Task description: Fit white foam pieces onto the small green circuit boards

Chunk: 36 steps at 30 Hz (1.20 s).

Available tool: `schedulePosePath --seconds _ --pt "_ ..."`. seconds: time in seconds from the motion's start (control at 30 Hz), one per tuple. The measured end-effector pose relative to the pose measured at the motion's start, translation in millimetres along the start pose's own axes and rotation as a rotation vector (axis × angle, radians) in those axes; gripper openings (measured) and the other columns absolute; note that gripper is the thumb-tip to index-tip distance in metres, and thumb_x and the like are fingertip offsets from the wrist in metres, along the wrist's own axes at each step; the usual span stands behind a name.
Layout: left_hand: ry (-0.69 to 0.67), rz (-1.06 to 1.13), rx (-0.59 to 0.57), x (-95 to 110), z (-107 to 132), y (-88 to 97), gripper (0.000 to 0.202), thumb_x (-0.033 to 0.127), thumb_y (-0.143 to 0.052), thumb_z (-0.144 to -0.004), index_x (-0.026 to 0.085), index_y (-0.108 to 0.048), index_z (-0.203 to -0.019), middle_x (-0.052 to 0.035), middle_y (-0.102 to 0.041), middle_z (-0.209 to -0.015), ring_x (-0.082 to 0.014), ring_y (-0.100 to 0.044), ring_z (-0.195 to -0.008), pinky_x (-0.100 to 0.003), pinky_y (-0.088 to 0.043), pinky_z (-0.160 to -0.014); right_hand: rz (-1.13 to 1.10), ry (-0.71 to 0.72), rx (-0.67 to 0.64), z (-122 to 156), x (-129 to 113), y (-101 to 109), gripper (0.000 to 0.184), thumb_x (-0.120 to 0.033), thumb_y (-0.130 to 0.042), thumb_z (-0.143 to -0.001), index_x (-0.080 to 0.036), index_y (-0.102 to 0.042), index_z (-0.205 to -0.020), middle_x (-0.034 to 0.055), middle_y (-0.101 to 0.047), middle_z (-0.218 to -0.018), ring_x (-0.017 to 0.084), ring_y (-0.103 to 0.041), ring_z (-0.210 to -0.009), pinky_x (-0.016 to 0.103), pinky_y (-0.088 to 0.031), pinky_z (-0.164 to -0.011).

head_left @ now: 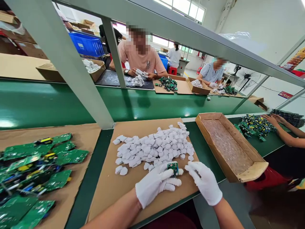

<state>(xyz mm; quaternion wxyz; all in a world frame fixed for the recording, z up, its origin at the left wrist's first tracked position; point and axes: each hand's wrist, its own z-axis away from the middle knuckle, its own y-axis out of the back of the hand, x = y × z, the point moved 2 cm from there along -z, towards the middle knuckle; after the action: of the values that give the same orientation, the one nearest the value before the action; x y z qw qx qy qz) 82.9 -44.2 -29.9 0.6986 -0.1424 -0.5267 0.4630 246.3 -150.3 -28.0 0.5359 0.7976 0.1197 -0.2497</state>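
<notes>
Across a factory bench lined with cardboard sheets (114, 190), we work in white gloves: our left hand (156, 184) pinches a small green circuit board (173, 167) at the near edge of a pile of white pads (154, 148), while our right hand (205, 181) rests alongside, fingers loosely spread, holding nothing.

My left hand (156, 184) covers most of small green board (172, 168); board pile (30, 178) cut off at left edge.
</notes>
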Motion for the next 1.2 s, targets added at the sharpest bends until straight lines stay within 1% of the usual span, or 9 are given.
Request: schedulePosePath --seconds 0.13,0.27,0.37,0.5,0.63,0.8,0.93,1.07,1.2 --pt "-0.018 0.02 -0.028 2 2 -0.1 0.035 0.025 -0.064 -0.078 0.016 -0.049 -0.109 -0.0154 -0.058 -0.119 -0.0203 -0.065 -0.09 -0.029 -0.049 -0.075 -0.277 -0.084 0.005 -3 -10 10 0.031 -0.025 -0.049 -0.087 -0.02 -0.053 -0.118 0.003 -0.071 -0.084 0.013 -0.064 -0.064 0.023 -0.052 -0.06" --pt "-0.066 0.003 -0.007 4 1 1.5 0.035 0.026 -0.066 -0.076 0.015 -0.054 -0.106 -0.0149 -0.058 -0.118 -0.0223 -0.063 -0.096 -0.031 -0.049 -0.079 -0.269 -0.108 0.165 -5 -31 7 0.012 -0.03 -0.058 -0.082 -0.019 -0.058 -0.087 -0.0002 -0.066 -0.063 0.011 -0.057 -0.047 0.022 -0.047 -0.045" --pt "-0.118 -0.023 -0.02 6 -1 3.2 0.036 0.028 -0.067 -0.074 0.014 -0.057 -0.106 -0.0145 -0.058 -0.119 -0.0236 -0.062 -0.099 -0.03 -0.048 -0.079 -0.244 -0.06 0.216 -8 -45 0 0.012 -0.032 -0.059 -0.082 -0.02 -0.059 -0.085 0.0009 -0.068 -0.066 0.011 -0.058 -0.048 0.022 -0.048 -0.048" --pt "-0.194 -0.094 -0.017 7 -4 4.8 0.043 0.031 -0.068 -0.073 0.016 -0.058 -0.112 -0.0132 -0.058 -0.12 -0.0225 -0.061 -0.096 -0.031 -0.048 -0.079 -0.272 -0.083 0.114 -12 -54 -9 0.015 -0.028 -0.054 -0.084 -0.019 -0.059 -0.094 0.0038 -0.071 -0.076 0.011 -0.056 -0.047 0.022 -0.048 -0.045" --pt "-0.317 -0.276 0.125 8 -3 3.9 0.049 0.03 -0.067 -0.073 0.019 -0.055 -0.119 -0.0103 -0.059 -0.118 -0.0224 -0.059 -0.096 -0.033 -0.047 -0.08 -0.156 -0.087 0.143 -12 -52 -13 0.015 -0.027 -0.052 -0.084 -0.018 -0.058 -0.094 0.0018 -0.069 -0.065 0.01 -0.052 -0.039 0.022 -0.045 -0.04" --pt "-0.466 -0.505 0.246 10 2 0.4 0.038 0.023 -0.066 -0.072 0.017 -0.062 -0.109 -0.0082 -0.063 -0.112 -0.0237 -0.055 -0.105 -0.034 -0.039 -0.095 0.071 0.038 0.249 -10 -54 -13 0.015 -0.027 -0.054 -0.083 -0.017 -0.061 -0.092 0.004 -0.07 -0.068 0.013 -0.06 -0.047 0.024 -0.048 -0.048" --pt "-0.483 -0.538 0.166 11 5 -3.6 0.033 0.029 -0.06 -0.077 0.016 -0.063 -0.107 -0.0075 -0.065 -0.104 -0.0227 -0.056 -0.096 -0.034 -0.042 -0.089 0.091 0.069 0.212 -14 -56 -17 0.012 -0.026 -0.054 -0.083 -0.02 -0.062 -0.09 0.0027 -0.071 -0.07 0.015 -0.065 -0.057 0.023 -0.049 -0.052" --pt "-0.416 -0.405 0.111 12 6 -6.8 0.036 0.037 -0.06 -0.078 0.014 -0.062 -0.105 -0.007 -0.065 -0.093 -0.018 -0.057 -0.079 -0.031 -0.047 -0.076 0.088 0.142 0.244 -22 -56 -16 0.01 -0.024 -0.054 -0.084 -0.021 -0.063 -0.089 0.0023 -0.071 -0.074 0.014 -0.066 -0.062 0.023 -0.051 -0.058" --pt "-0.332 -0.232 0.043 13 4 -7.8 0.037 0.041 -0.062 -0.076 0.015 -0.062 -0.103 -0.0073 -0.063 -0.097 -0.0161 -0.057 -0.079 -0.03 -0.048 -0.074 0.093 0.208 0.177 -27 -56 -11 0.022 -0.025 -0.055 -0.083 -0.022 -0.061 -0.104 0.0057 -0.068 -0.086 0.017 -0.065 -0.071 0.027 -0.052 -0.063"
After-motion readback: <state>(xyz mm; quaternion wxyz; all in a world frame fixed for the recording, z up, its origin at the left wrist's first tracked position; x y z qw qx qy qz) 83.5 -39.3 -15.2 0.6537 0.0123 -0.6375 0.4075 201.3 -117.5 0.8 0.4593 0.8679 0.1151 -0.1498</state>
